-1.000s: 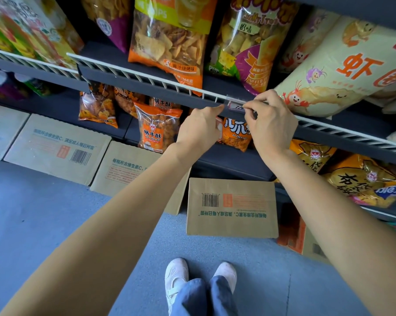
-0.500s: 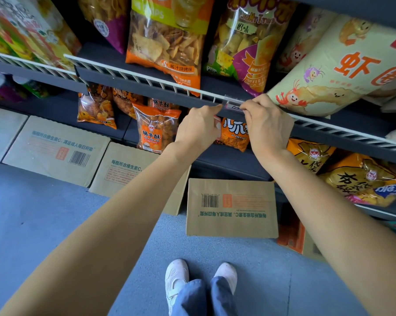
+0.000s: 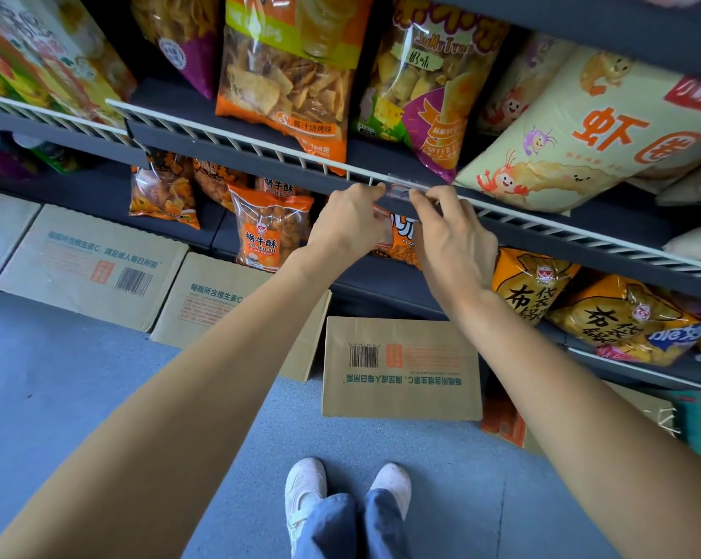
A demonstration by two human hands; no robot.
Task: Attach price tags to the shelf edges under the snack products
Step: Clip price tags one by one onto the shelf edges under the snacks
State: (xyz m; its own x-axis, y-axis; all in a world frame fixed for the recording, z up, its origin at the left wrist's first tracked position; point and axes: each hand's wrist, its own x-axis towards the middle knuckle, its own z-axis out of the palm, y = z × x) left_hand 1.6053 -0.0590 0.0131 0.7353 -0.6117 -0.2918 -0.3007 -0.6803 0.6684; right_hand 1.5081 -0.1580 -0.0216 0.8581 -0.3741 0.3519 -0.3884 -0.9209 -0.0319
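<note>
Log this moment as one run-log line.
step: clipping tag | price tag: clear holder on wire shelf edge | left hand: pinching tag | right hand: fingertips at tag, grip unclear

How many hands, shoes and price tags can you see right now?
Hands: 2
Shoes: 2
Tag: 1
Total: 5
</note>
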